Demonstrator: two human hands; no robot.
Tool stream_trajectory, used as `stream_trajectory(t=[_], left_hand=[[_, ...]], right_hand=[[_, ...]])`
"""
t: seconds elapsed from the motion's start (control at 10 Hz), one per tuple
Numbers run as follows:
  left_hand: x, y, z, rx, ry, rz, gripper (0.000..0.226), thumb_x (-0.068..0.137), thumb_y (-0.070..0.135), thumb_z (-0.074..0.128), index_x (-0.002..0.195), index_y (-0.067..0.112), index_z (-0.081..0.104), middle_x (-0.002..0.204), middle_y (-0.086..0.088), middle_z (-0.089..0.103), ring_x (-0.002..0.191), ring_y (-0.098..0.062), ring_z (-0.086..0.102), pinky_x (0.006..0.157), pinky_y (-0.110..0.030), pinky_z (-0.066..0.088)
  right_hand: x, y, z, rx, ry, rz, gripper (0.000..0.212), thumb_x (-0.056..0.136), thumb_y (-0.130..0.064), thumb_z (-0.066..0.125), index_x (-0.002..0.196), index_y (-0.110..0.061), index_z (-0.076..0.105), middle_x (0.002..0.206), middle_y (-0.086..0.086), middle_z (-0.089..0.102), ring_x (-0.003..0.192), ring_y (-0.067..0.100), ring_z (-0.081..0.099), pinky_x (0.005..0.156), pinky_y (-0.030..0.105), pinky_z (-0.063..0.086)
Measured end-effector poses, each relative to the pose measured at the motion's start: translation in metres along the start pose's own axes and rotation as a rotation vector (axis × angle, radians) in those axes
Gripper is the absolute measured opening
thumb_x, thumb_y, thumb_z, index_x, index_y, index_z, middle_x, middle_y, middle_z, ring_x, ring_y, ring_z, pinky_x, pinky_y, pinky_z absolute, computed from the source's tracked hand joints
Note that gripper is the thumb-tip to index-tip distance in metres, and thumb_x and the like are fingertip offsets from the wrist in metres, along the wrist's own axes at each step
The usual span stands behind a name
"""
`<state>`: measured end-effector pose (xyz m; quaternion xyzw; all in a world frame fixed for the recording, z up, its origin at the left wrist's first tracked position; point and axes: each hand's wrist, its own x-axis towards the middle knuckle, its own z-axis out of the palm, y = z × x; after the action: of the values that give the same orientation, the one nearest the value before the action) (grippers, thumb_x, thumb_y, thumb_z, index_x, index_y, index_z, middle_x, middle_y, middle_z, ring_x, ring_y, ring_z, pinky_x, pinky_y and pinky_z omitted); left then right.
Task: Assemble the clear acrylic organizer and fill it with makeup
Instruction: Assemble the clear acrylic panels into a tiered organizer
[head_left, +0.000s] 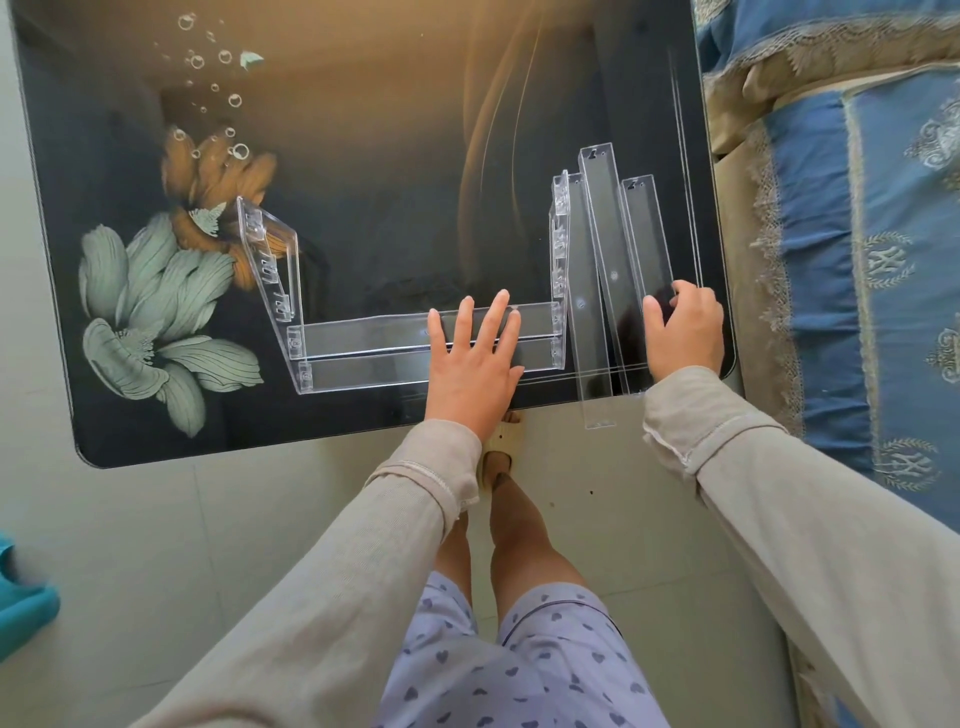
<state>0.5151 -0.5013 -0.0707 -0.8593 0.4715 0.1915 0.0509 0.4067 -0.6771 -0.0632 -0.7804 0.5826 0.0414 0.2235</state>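
Nearest, at 6 o'clock: patterned shorts (519, 665) with small hearts, bare legs, one pale slipper (501, 441) on a pale tiled floor (156, 519). Teal cloth (21, 608) at 8 o'clock, cut by the frame edge. Both arms in beige ribbed sleeves reach to the near edge of the table (395, 156), a glossy black top with rounded corners printed with flowers and bubbles. Left hand (475, 358) lies flat, fingers straight and spread, pressing on the organizer (374, 353), which sits toward the table's near edge, about centre. It is clear acrylic, part-built: two long shallow shelf troughs run 9 to 3 o'clock, one just behind the other, slotted between two side panels. The left side panel (267, 260) leans outward toward 10 o'clock; the right side panel (560, 239) stands close to upright; both carry rows of small moulded slots. Right hand (683, 332), at 3 o'clock of the organizer, has its fingers curled round the near end of the short strip (647, 234). Two more loose clear strips lie beside it pointing to 12 o'clock: the middle strip (605, 234) and the overhanging strip (584, 312), whose near end juts past the table edge. Farthest, at 2 to 4 o'clock: a blue quilt (831, 208) with beige lace trim.
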Motion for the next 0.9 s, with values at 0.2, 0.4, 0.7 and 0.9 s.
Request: stream_trajectory(t=[0.2, 0.4, 0.7, 0.9], left_hand=[[0.001, 0.0, 0.0, -0.009, 0.0, -0.001, 0.061, 0.093, 0.047, 0.035, 0.145, 0.022, 0.015, 0.158, -0.002, 0.009, 0.145, -0.033, 0.011, 0.115, -0.058, 0.005], [0.0, 0.0, -0.001, -0.004, -0.014, -0.003, 0.061, 0.094, 0.048, 0.033, 0.146, 0.023, 0.013, 0.158, -0.003, 0.007, 0.145, -0.033, 0.009, 0.115, -0.058, 0.005], [0.0, 0.003, -0.012, -0.043, -0.077, -0.022, 0.061, 0.095, 0.045, 0.034, 0.146, 0.023, 0.011, 0.159, -0.003, 0.003, 0.145, -0.033, 0.005, 0.115, -0.057, 0.004], [-0.011, -0.009, -0.028, -0.301, 0.015, -0.117, 0.045, 0.095, 0.028, 0.04, 0.139, 0.021, 0.033, 0.155, -0.005, 0.022, 0.144, -0.027, 0.015, 0.119, -0.045, 0.01]], right_hand=[[-0.003, -0.001, -0.001, -0.037, -0.032, 0.003, 0.043, 0.094, -0.029, 0.045, 0.13, -0.006, 0.043, 0.124, 0.016, 0.051, 0.116, 0.029, 0.048, 0.09, 0.042, 0.045], [0.001, -0.003, -0.002, -0.093, 0.008, 0.064, 0.043, 0.088, -0.021, 0.046, 0.127, -0.004, 0.043, 0.123, 0.017, 0.05, 0.115, 0.033, 0.046, 0.084, 0.045, 0.045], [0.0, -0.009, -0.011, -0.015, 0.013, 0.13, 0.038, 0.09, -0.019, 0.052, 0.124, -0.002, 0.046, 0.127, 0.019, 0.049, 0.118, 0.033, 0.044, 0.093, 0.043, 0.041], [-0.044, -0.03, -0.044, 0.188, 0.08, -0.102, 0.037, 0.087, -0.013, 0.056, 0.123, -0.003, 0.049, 0.119, 0.019, 0.051, 0.102, 0.031, 0.055, 0.091, 0.038, 0.045]])
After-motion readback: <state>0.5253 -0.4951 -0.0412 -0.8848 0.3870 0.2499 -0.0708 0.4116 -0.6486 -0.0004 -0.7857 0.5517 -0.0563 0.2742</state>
